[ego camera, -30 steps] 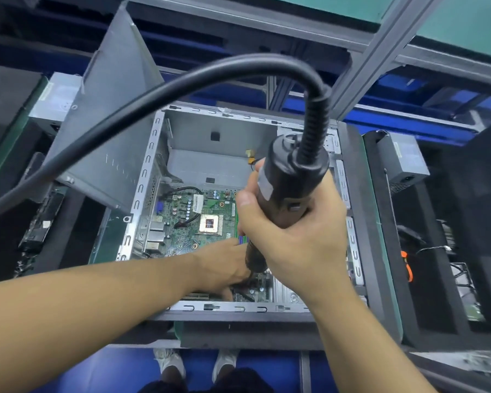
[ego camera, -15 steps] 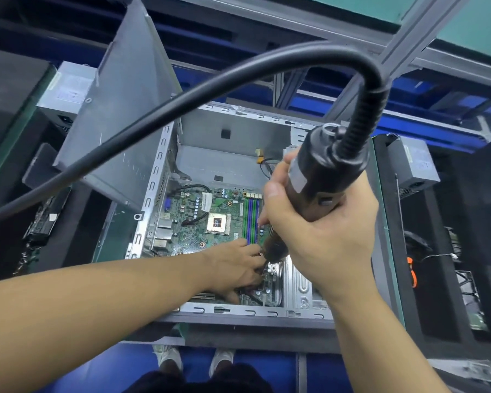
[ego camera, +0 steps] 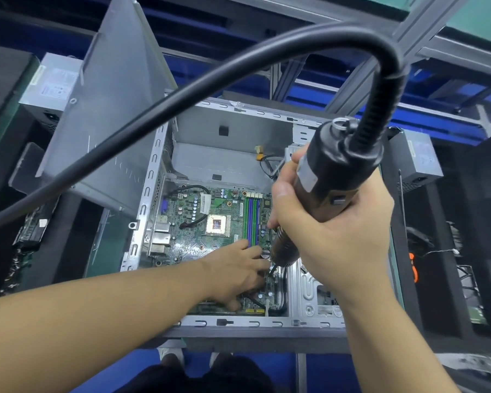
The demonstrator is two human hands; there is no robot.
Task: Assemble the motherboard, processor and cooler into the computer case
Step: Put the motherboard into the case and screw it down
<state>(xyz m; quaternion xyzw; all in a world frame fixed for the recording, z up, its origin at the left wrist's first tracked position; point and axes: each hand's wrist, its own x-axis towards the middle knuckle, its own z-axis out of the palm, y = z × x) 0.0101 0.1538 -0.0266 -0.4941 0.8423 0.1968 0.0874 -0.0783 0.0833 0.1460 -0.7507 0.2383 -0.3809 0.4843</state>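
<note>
Right grip (ego camera: 332, 231) firm around near-upright screwdriver (ego camera: 335, 171), tip down toward motherboard (ego camera: 193, 239); left grip (ego camera: 236, 268) flat-fingered on it.

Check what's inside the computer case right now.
The motherboard lies in the computer case, no cooler on its socket. Left hand rests on the board; right hand grips the electric screwdriver. Its tip and the board beneath the hands are hidden.
</note>
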